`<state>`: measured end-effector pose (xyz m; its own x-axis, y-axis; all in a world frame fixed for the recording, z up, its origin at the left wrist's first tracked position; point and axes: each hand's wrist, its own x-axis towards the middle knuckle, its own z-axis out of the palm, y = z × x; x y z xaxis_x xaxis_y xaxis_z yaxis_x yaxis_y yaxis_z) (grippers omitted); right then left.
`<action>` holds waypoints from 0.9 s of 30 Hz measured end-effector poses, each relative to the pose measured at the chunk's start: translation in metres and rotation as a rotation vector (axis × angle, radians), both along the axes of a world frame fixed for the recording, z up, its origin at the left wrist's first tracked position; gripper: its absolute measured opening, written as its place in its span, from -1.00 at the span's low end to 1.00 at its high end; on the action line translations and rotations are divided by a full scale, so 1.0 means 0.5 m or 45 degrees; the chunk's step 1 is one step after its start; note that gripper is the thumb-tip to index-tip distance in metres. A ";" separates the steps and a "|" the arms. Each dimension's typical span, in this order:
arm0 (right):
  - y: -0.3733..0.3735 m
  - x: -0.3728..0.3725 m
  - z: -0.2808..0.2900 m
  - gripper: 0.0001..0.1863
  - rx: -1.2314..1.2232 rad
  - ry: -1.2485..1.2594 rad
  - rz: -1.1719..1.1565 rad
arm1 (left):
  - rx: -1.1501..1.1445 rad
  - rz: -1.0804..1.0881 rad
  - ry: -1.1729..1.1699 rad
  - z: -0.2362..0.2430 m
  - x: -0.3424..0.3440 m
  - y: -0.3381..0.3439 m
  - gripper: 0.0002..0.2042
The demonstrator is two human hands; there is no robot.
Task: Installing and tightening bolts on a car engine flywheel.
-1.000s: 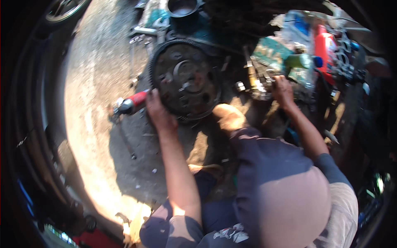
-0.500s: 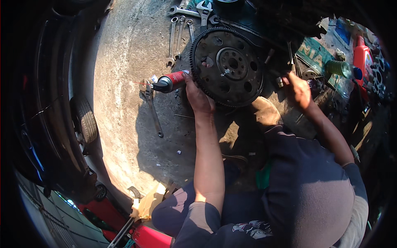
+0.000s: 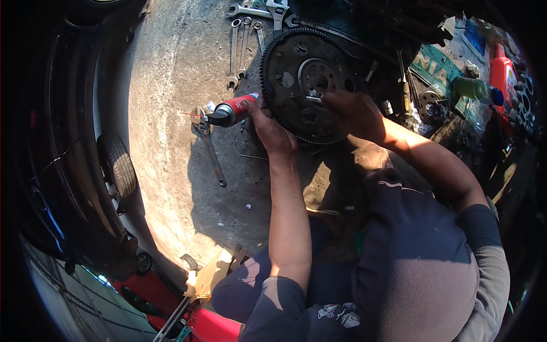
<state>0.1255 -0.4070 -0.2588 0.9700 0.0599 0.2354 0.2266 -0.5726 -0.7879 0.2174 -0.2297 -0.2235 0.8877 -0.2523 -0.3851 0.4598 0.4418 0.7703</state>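
Observation:
A dark flywheel [image 3: 288, 117] with a toothed rim and several round holes stands tilted before me. My left hand [image 3: 277, 134] grips its lower left rim, the fingers partly hidden behind it. Against that hand's thumb side is a red spray can [image 3: 239, 105] with a black cap and thin red straw pointing left; whether the hand also holds it, I cannot tell. My right hand [image 3: 359, 117] is in front of the flywheel's right side, its fingers closed. At its fingertips, by the hub, shows a small bright bar-like piece [image 3: 313, 99], too small to name.
An adjustable wrench [image 3: 211, 151] lies on the concrete to the left. Several combination wrenches [image 3: 234, 54] lie beyond. A screwdriver [image 3: 406, 94], a green-tinted bottle [image 3: 470, 87] and a red jug [image 3: 501, 77] are at the right. A dark car [image 3: 68, 142] stands far left.
My right hand has moved left from the tools on the floor to the front of the flywheel. The left hand keeps its grip on the rim, and the flywheel has shifted slightly.

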 end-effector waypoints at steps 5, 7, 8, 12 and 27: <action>-0.012 0.005 0.003 -0.81 -0.025 0.031 -0.086 | 0.105 0.029 -0.002 -0.004 -0.004 -0.001 -0.23; -0.017 0.003 -0.001 -0.82 -0.087 0.010 -0.032 | 0.127 0.037 0.009 -0.008 0.003 -0.008 -0.22; -0.016 0.005 0.004 -0.82 -0.093 0.036 0.007 | 0.098 0.038 0.000 -0.013 0.006 -0.005 -0.22; -0.013 0.008 0.013 -0.85 -0.099 0.040 0.025 | 0.024 0.004 -0.011 -0.002 -0.001 0.002 -0.24; -0.027 0.035 0.017 -0.81 -0.151 0.014 0.123 | 0.155 0.064 0.014 0.002 0.001 -0.002 -0.23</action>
<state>0.1432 -0.4207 -0.2504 0.9609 0.1801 0.2104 0.2769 -0.6376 -0.7189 0.2180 -0.2307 -0.2225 0.8936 -0.1584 -0.4199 0.4481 0.3684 0.8146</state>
